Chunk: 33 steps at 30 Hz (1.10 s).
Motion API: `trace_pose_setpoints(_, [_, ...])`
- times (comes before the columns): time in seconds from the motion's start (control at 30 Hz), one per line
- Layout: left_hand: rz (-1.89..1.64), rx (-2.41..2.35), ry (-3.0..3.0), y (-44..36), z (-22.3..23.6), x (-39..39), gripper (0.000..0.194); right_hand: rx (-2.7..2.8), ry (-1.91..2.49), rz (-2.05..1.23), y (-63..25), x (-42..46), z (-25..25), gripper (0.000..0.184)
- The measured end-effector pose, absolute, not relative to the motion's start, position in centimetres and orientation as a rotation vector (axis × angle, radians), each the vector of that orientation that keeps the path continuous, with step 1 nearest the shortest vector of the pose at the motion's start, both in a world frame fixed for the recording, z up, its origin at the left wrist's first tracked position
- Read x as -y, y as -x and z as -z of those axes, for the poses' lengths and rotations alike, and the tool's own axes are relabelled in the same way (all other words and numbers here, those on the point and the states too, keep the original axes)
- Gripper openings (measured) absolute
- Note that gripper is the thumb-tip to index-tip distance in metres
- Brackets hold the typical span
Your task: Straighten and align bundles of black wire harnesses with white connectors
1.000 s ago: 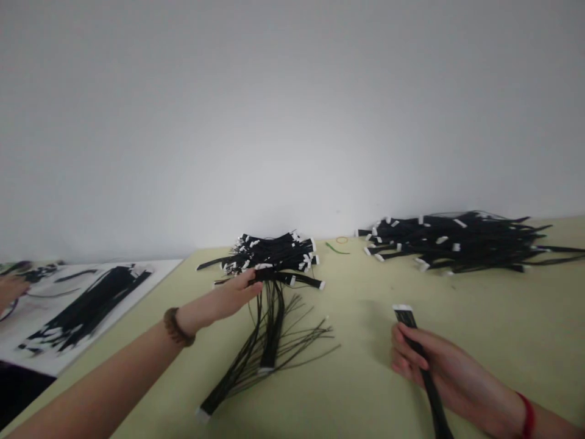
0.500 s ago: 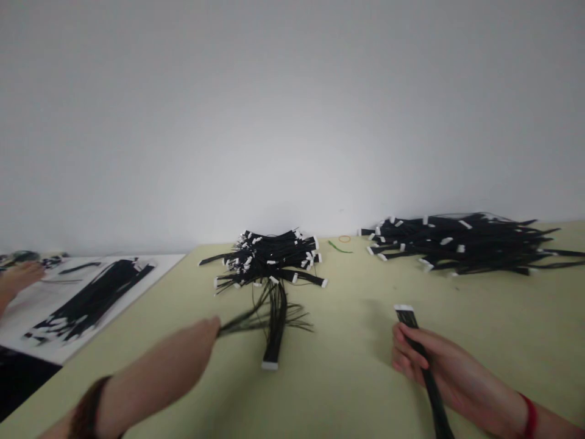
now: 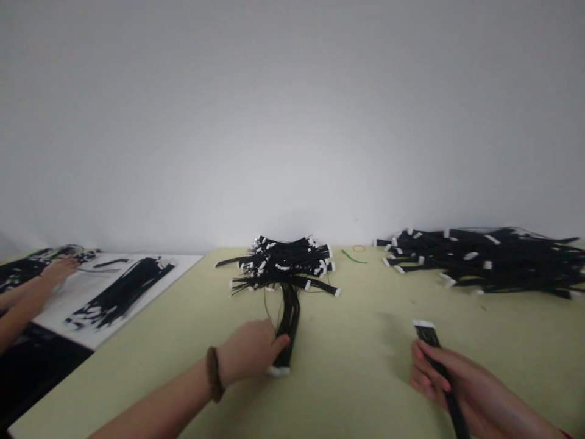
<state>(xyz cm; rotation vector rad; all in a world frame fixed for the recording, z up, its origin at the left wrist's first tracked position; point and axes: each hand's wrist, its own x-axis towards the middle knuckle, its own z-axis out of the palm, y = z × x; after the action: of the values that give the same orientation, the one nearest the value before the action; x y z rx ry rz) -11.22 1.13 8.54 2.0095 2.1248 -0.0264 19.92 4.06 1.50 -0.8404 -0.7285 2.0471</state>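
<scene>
In my right hand point(image 3: 445, 378) is a black wire harness point(image 3: 455, 407), its white connector point(image 3: 423, 324) pointing up and away past the closed fingers. The harness's lower end runs out of the picture. My left hand point(image 3: 253, 350) is closed near the front end of other black harness wires point(image 3: 289, 314), with the thumb across them. White connector ends show just below that thumb, slightly blurred. Those wires reach back to a heap of black harnesses point(image 3: 286, 259) with white connectors. My left fingertips are mostly hidden.
A larger pile of harnesses point(image 3: 503, 259) lies on the pale yellow table point(image 3: 351, 378) at the right. Against the wall are a green strip point(image 3: 354, 256) and a rubber band point(image 3: 359, 248). At left, another person's hands point(image 3: 61, 268) work by a harness bundle point(image 3: 123, 289) on white sheeting.
My left hand has moved right, from thin loose wires onto the harness near its white connector. The spread wires now lie together. My right hand keeps its harness; the view has shifted a little.
</scene>
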Motion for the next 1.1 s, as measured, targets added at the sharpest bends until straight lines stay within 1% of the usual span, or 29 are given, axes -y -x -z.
trace_pose_setpoints(0.07, [0.165, -2.148, -2.070, 10.4, -7.2, -0.6, 0.033, 0.763, 0.856, -2.035, -19.8, -4.1, -1.5, 0.036])
trace_pose_setpoints(0.13, [0.250, -2.138, -2.124, 10.1, -6.7, -0.3, 0.030, 0.802, 0.869, -2.017, -19.8, -4.1, -1.5, 0.037])
trace_pose_setpoints(0.27, [0.393, -2.082, -2.223, 10.2, -7.7, -0.3, 0.018, 0.884, 0.893, -1.959, -20.0, -3.5, -2.0, 0.043])
trace_pose_setpoints(0.3, [0.420, -2.075, -2.247, 10.1, -8.3, -0.2, 0.018, 0.897, 0.896, -1.952, -19.9, -3.3, -2.6, 0.043])
trace_pose_setpoints(0.4, [0.483, -2.084, -2.331, 8.3, -10.7, 1.2, 0.036, 1.104, 0.943, -1.915, -18.9, -2.7, -5.8, 0.041])
trace_pose_setpoints(0.43, [0.501, -2.084, -2.364, 7.4, -11.6, 1.8, 0.039, 1.278, 0.966, -1.852, -18.2, -2.6, -7.2, 0.042])
trace_pose_setpoints(0.47, [0.513, -2.046, -2.411, 6.2, -12.6, 2.6, 0.037, 1.507, 0.980, -1.716, -17.3, -2.4, -8.7, 0.041])
trace_pose_setpoints(0.5, [0.518, -1.995, -2.462, 5.0, -13.7, 3.3, 0.032, 1.671, 0.946, -1.500, -16.2, -2.3, -10.2, 0.039])
trace_pose_setpoints(0.53, [0.511, -1.885, -2.559, 3.8, -14.7, 4.0, 0.027, 1.781, 0.821, -1.329, -15.1, -2.1, -11.5, 0.036])
trace_pose_setpoints(0.57, [0.506, -1.680, -2.750, 2.7, -15.8, 4.5, 0.026, 1.818, 0.735, -1.235, -13.9, -2.0, -12.4, 0.033])
trace_pose_setpoints(0.6, [0.456, -1.538, -2.935, 1.9, -16.9, 4.9, 0.028, 1.814, 0.661, -1.226, -12.8, -1.9, -13.1, 0.033])
trace_pose_setpoints(0.63, [0.386, -1.446, -3.101, 1.4, -18.0, 4.9, 0.029, 1.784, 0.608, -1.302, -12.0, -1.9, -13.5, 0.035])
trace_pose_setpoints(0.7, [0.206, -1.361, -3.294, 1.7, -20.2, 4.1, 0.027, 1.695, 0.579, -1.566, -11.0, -2.3, -13.5, 0.047])
trace_pose_setpoints(0.77, [0.009, -1.308, -3.295, 3.8, -22.1, 1.7, 0.018, 1.676, 0.551, -1.833, -11.5, -3.1, -13.2, 0.063])
trace_pose_setpoints(0.8, [-0.070, -1.329, -3.234, 5.4, -22.8, 0.0, 0.023, 1.710, 0.524, -1.916, -12.2, -3.7, -13.1, 0.066])
trace_pose_setpoints(0.83, [-0.242, -1.435, -3.184, 7.2, -23.2, -1.9, 0.039, 1.744, 0.483, -1.962, -13.2, -4.2, -13.2, 0.067])
trace_pose_setpoints(0.87, [-0.371, -1.609, -3.129, 9.1, -23.2, -3.9, 0.045, 1.761, 0.438, -1.988, -14.3, -4.8, -13.5, 0.067])
trace_pose_setpoints(0.9, [-0.391, -1.732, -3.080, 10.9, -22.8, -6.0, 0.046, 1.754, 0.411, -1.972, -15.5, -5.2, -14.0, 0.067])
trace_pose_setpoints(0.93, [-0.363, -1.788, -3.053, 12.6, -21.8, -7.9, 0.044, 1.720, 0.391, -1.914, -16.6, -5.5, -14.7, 0.063])
trace_pose_setpoints(0.97, [-0.296, -1.812, -3.033, 14.0, -20.4, -9.5, 0.041, 1.682, 0.394, -1.830, -17.6, -5.8, -15.4, 0.052])
trace_pose_setpoints(1.03, [-0.100, -1.756, -3.018, 15.9, -16.7, -11.8, 0.035, 1.605, 0.435, -1.638, -19.2, -6.0, -16.8, 0.023])
trace_pose_setpoints(1.07, [-0.016, -1.702, -3.019, 16.5, -14.7, -12.6, 0.033, 1.566, 0.462, -1.547, -19.7, -6.1, -17.3, 0.022])
trace_pose_setpoints(1.1, [0.040, -1.647, -3.023, 16.9, -12.8, -13.2, 0.032, 1.522, 0.471, -1.471, -20.2, -6.1, -17.7, 0.025])
